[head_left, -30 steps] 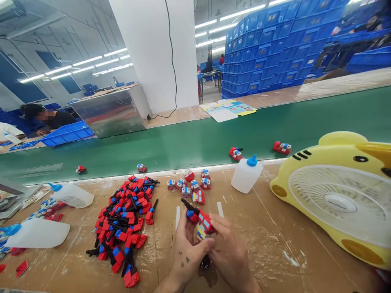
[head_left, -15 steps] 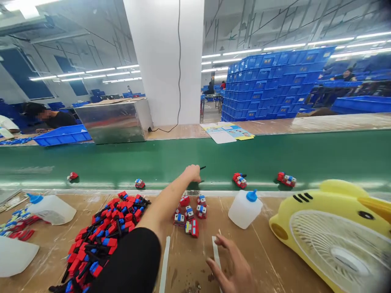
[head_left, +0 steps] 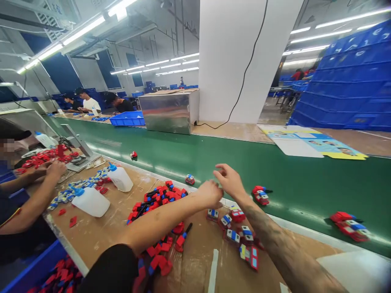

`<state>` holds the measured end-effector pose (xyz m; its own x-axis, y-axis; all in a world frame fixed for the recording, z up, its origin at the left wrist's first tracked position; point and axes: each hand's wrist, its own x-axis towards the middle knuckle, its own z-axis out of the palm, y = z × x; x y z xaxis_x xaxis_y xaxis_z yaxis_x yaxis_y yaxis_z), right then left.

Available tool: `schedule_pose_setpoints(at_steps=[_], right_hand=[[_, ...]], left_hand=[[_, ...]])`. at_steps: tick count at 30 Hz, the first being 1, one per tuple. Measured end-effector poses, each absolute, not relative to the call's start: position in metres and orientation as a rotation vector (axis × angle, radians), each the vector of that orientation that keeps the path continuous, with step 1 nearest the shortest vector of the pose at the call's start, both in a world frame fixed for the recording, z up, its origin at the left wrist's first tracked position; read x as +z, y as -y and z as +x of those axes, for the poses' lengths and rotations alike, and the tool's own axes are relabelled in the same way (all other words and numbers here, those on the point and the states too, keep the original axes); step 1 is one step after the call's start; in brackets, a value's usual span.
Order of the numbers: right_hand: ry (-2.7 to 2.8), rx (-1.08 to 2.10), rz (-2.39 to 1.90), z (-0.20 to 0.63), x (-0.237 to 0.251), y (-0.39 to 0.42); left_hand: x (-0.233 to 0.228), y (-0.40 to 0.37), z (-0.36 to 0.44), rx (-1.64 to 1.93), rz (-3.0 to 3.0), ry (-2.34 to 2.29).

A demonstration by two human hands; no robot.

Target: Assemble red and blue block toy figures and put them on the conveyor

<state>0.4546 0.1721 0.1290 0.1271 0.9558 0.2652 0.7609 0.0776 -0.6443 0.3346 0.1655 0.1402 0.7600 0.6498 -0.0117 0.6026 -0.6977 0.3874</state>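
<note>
My left hand [head_left: 210, 193] is curled into a fist over the near edge of the green conveyor belt [head_left: 214, 156]; nothing shows in it. My right hand [head_left: 229, 179] hovers just beside it, touching or nearly touching, fingers apart and empty. Below my arms lie a pile of red, blue and black toy parts [head_left: 159, 200] and several small assembled red-and-blue toys [head_left: 240, 232] on the wooden bench [head_left: 100, 232]. More toys ride the belt: one to the left of my hands [head_left: 190, 179], one to their right [head_left: 261, 195] and one far right [head_left: 350, 224].
Two white glue bottles with blue caps [head_left: 121, 178] [head_left: 91, 202] lie left of the pile. A co-worker's hands [head_left: 55, 168] work at far left. Beyond the belt are a metal box [head_left: 169, 110], a blue bin [head_left: 128, 119], printed sheets [head_left: 308, 140] and stacked blue crates [head_left: 351, 93].
The view swung left, losing the yellow fan. My left arm drew back from its reach over the belt, and my right hand rose from the bench to meet it. The toy I held is out of sight.
</note>
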Motion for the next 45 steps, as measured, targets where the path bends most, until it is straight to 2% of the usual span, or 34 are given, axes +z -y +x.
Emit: schedule_pose_setpoints(at_steps=[5,9,13,16,18,21,25,28,31,35,40,45], right_hand=[[1.897,0.557,-1.803,0.386,0.076,-0.244],[1.956,0.606,-1.840,0.373,0.047,-0.249],[1.873,0.558,-1.757,0.394,0.064,-0.224],[1.735,0.532,-1.672,0.419,0.087,-0.168],[1.555,0.673,-1.537,0.439,0.094,-0.111],[0.995,1.138,-1.133,0.467,0.087,-0.010],[0.475,1.258,-1.035,0.490,0.059,0.112],[0.259,1.343,-0.921,0.486,0.043,0.169],[0.149,1.428,-0.765,0.472,0.038,0.196],[0.173,1.369,-0.679,0.461,0.041,0.207],[0.314,1.411,-0.710,0.463,0.040,0.210],[0.351,1.410,-0.834,0.467,0.022,0.212]], left_hand=[[0.135,-0.058,0.152,-0.226,2.608,-1.176],[0.099,0.038,0.084,-0.374,2.430,-1.332],[0.049,0.084,0.088,-0.186,2.367,-1.452],[0.026,0.091,0.110,0.113,2.328,-1.521],[0.018,0.091,0.124,0.307,2.305,-1.536],[0.013,0.090,0.133,0.429,2.232,-1.511],[0.010,0.087,0.121,0.450,2.156,-1.563],[0.012,0.081,0.103,0.449,2.130,-1.595],[0.015,0.071,0.089,0.545,1.926,-1.643],[0.019,0.073,0.087,0.644,1.332,-1.615],[0.033,0.090,0.113,0.822,0.765,-1.337],[0.048,0.095,0.129,0.773,0.656,-1.001]])
